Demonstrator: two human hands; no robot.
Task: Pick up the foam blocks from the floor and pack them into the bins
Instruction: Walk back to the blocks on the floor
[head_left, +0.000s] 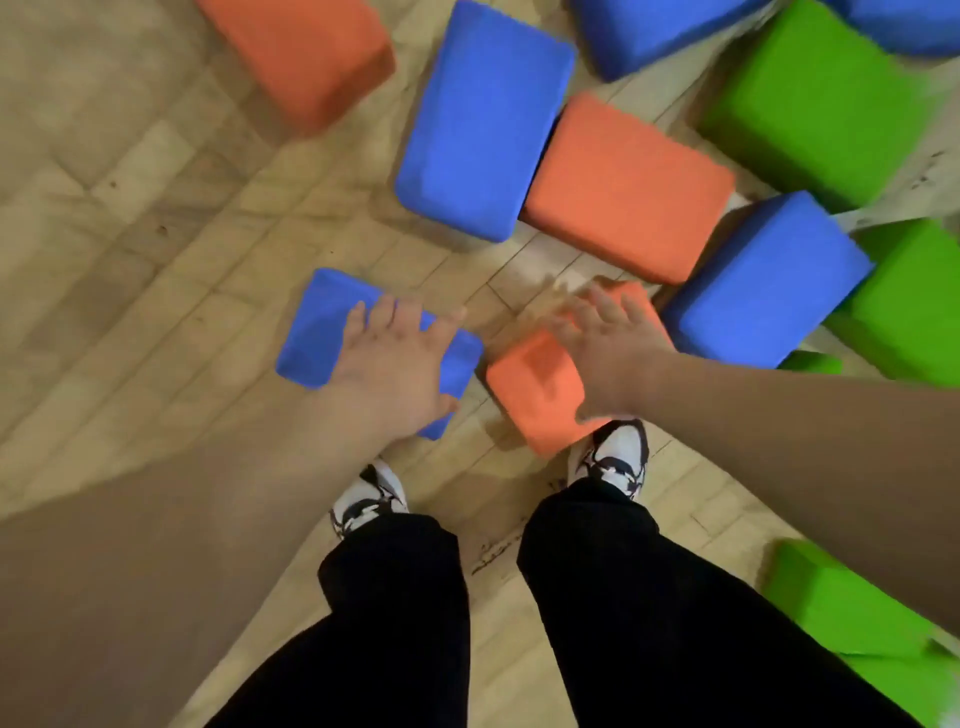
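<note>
Blue (485, 119), orange (626, 189) and green blocks (815, 98) — pale wood-plank floor (130, 234), black trousers (400, 597), white-and-black shoes (621, 457).

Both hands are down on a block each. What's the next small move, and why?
Probably close the fingers and lift. The left hand lies spread on the small blue block, the right hand on the orange block; neither hand looks closed. No bin is in view.

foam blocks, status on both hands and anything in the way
Left hand flat on small blue block, grip not closed. Right hand blurred over small orange block. No bins in view.
</note>
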